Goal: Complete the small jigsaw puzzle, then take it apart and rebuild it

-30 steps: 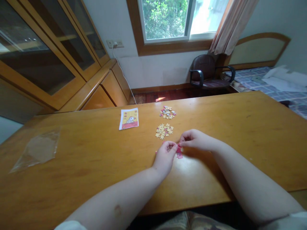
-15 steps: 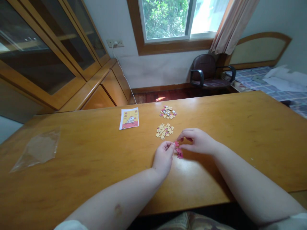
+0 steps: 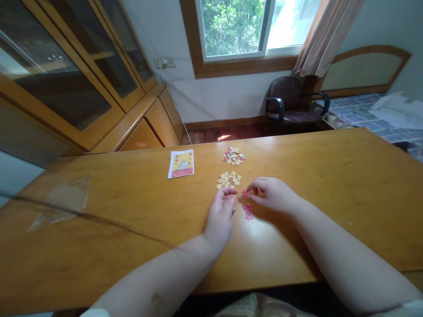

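My left hand (image 3: 220,213) rests on the wooden table (image 3: 132,211) with its fingers curled in a pinch just below a pile of yellow puzzle pieces (image 3: 229,179); what it holds is hidden. My right hand (image 3: 272,193) pinches a small red puzzle piece (image 3: 245,193) at its fingertips. A few joined red pieces (image 3: 248,211) lie on the table between the two hands. A second, mixed pile of pieces (image 3: 233,156) sits farther back.
A small picture card (image 3: 181,164) lies left of the piles. A clear plastic bag (image 3: 61,200) lies at the table's left end. Beyond the table are a dark office chair (image 3: 291,103), glass-fronted cabinets (image 3: 66,75), a window and a bed at right.
My hands have drawn apart: the left moved left toward the yellow pile, the right keeps the red piece. The camera shifted slightly.
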`<state>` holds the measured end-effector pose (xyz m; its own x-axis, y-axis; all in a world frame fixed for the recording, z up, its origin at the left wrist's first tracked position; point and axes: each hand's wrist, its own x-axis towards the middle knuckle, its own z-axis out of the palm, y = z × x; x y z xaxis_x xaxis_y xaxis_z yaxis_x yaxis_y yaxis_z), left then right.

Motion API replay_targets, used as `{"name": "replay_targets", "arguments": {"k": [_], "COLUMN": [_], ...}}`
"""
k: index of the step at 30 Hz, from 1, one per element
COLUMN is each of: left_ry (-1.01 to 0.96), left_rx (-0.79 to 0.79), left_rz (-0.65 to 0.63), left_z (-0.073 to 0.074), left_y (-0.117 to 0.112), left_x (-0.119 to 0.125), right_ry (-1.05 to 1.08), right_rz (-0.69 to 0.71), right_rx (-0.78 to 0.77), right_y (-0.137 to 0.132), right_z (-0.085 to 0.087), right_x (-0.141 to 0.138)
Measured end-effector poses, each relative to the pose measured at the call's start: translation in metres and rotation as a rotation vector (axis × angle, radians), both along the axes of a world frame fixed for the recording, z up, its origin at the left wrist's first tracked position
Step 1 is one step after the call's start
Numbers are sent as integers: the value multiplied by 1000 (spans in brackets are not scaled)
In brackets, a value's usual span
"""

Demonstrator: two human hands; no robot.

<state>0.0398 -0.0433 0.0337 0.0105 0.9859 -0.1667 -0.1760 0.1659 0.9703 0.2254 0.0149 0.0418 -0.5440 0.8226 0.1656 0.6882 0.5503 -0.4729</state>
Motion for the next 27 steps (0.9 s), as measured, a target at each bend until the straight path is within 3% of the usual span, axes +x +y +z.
{"name": "replay_targets", "arguments": {"k": [3,5,7,9,13,20,27], "left_ry": [217,459,727,949,1239,1325,1342], "left_rx": [57,108,141,108,80,152,210], "left_rz": [-415,-557,-511,-558,-607,-676,-674], "left_z": [33,43,41,32,15,5,8], "left_y": [10,19,25,29,31,32,30], "left_x": [-33,-59,-78,-87,-85,-83,-79], "right_ry": [-42,-51,-57,-64,-103,-154,-160], "right_rz": [-8,10,40,83,177,252,285], "right_rx": [-6,-12,-19,-27,-32,0,-10], "right_y": [-3,-7,-12,-17,-27,-32,-32], "right_z": [1,0,-2,-6,-12,-19,-27], "right_x": [-5,-9,-14,-20,-31,-41,-46]}}
